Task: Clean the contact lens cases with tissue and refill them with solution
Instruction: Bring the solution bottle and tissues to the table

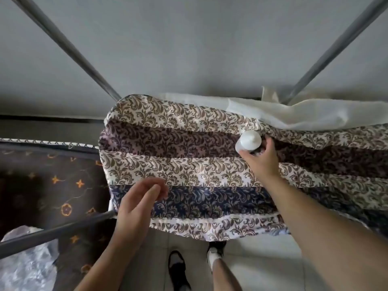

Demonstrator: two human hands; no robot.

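A: Entry, 1 view only. Your right hand (259,159) grips the bottle (248,142), fingers curled round its body, white cap up. It stands on the patterned cloth (178,164), toward the far side, just below the white sheet (294,114).

B: And your left hand (139,201)?

A: It holds nothing. It hovers over the cloth's near edge, fingers loosely bent, thumb close to the fingertips.

B: Cases? Tissue?

A: Neither shows in this view; I cannot tell where they lie.

B: Then the step looks like fetching the solution. How do you do it well?

A: Lift the bottle straight up so the loose cloth is not dragged. Keep it upright and the cap closed until the cases are wiped.

B: Pose?

A: Your right arm reaches far forward, nearly straight, wrist bent slightly inward. Your left forearm is drawn in, palm turned toward the right.
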